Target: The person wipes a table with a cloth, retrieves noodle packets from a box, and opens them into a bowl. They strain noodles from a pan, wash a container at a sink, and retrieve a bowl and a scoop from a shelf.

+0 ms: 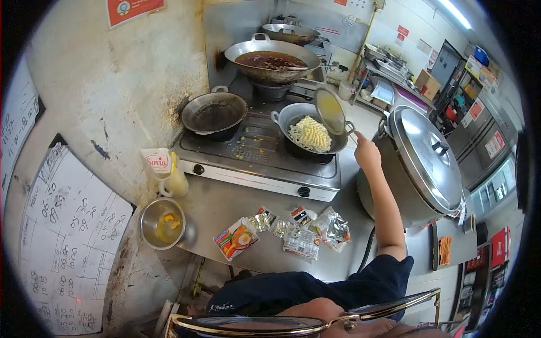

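Observation:
My right hand (367,153) is closed around the handle of a round, shallow utensil (329,111) that looks like a mesh strainer. It is tilted over the right side of a small wok (290,116) on the right burner. A pale yellow block of instant noodles (310,135) lies in that wok, some strands loose at its edge. On the left burner stands a dark wok (214,112) with nothing visible in it. Below the stove lie a noodle packet (236,239) and several torn wrappers and sachets (301,239). My left hand does not show.
A large lidded pot (389,180) stands right of the stove (253,169). Behind is a big wok of dark red-brown liquid (270,59). At left are a Sovia pouch in a jug (176,183) and a metal bowl (147,225) with yellow contents. Written sheets (62,225) hang on the wall.

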